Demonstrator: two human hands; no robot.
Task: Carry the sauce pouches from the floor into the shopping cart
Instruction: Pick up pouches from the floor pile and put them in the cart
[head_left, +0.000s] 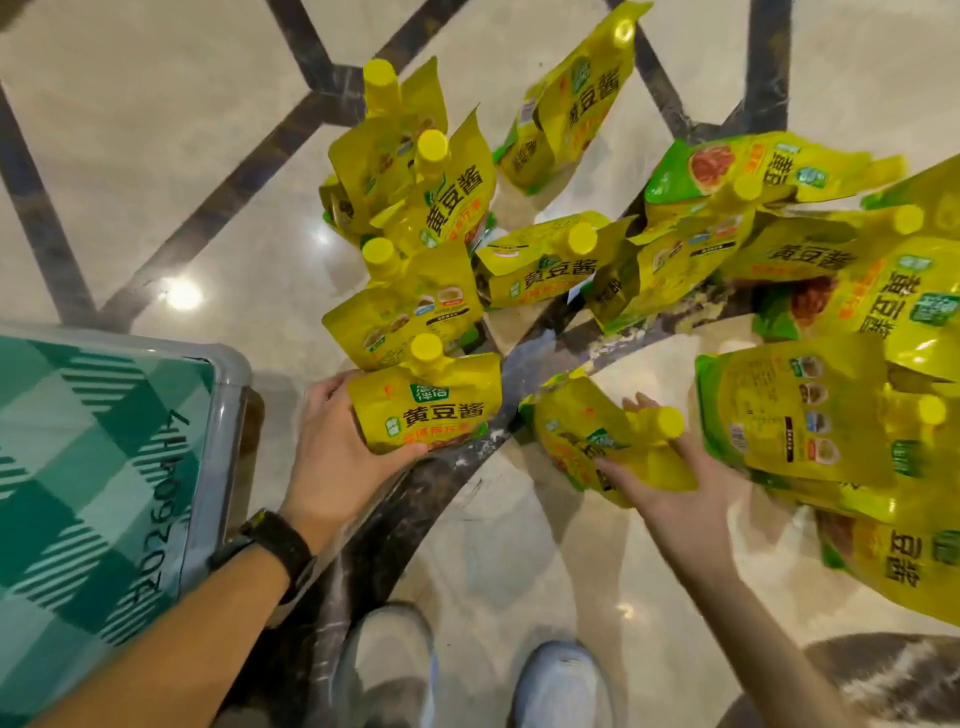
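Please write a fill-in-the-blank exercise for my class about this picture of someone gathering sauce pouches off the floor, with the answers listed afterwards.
The pouch in the left hand has a ____ cap.
The black strap is worn on the ____ wrist.
The right hand holds a tilted pouch, so the hands hold ____ pouches altogether.
The cart lining is checked and ____ in colour.
Answers: yellow, left, two, green.

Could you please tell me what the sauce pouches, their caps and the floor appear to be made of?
The sauce pouches look like flexible plastic film, glossy: they crease and catch glare. Their caps seem rigid yellow plastic, smooth. The floor looks like polished stone or tile, veined and mirroring lights.
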